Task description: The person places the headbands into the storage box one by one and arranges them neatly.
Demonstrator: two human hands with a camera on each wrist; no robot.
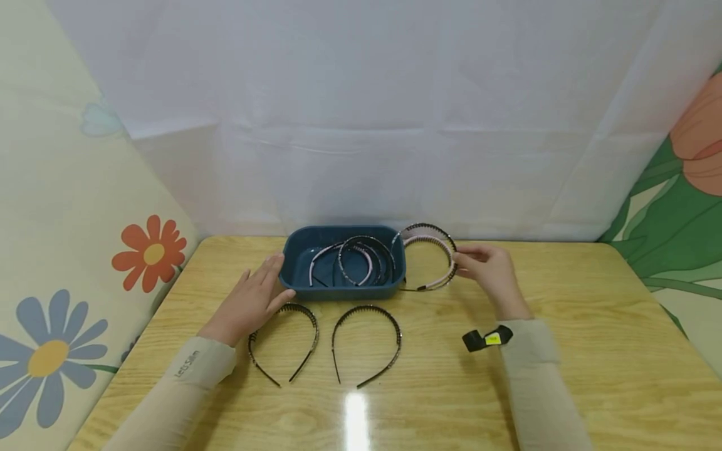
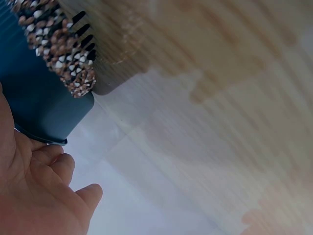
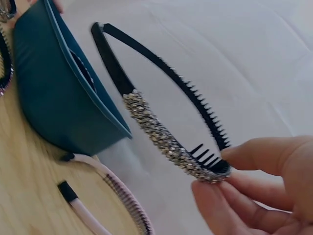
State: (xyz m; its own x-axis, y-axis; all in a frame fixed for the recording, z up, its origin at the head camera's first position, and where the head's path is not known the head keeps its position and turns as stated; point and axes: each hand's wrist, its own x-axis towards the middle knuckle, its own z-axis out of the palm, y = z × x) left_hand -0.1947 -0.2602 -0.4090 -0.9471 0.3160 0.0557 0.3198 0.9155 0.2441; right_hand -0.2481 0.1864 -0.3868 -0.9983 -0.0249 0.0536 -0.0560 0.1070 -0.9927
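Note:
My right hand (image 1: 487, 269) pinches a black toothed headband with silvery stones (image 3: 159, 139) between thumb and fingers, holding it up at the right end of the blue bin (image 1: 338, 293). Below it a pink headband (image 3: 120, 188) lies on the table beside the bin. My left hand (image 1: 251, 300) rests with straight fingers against the bin's left end, thumb at the front rim. Inside the bin are several headbands, among them a dark stoned one (image 1: 340, 263) and a pink one (image 1: 311, 269).
Two dark headbands lie in front of the bin, a left one (image 1: 314, 332) partly under my left hand and a right one (image 1: 398, 338). A white cloth (image 1: 338, 125) hangs behind the wooden table (image 1: 440, 394). Flowered cloth (image 1: 56, 207) borders the left side.

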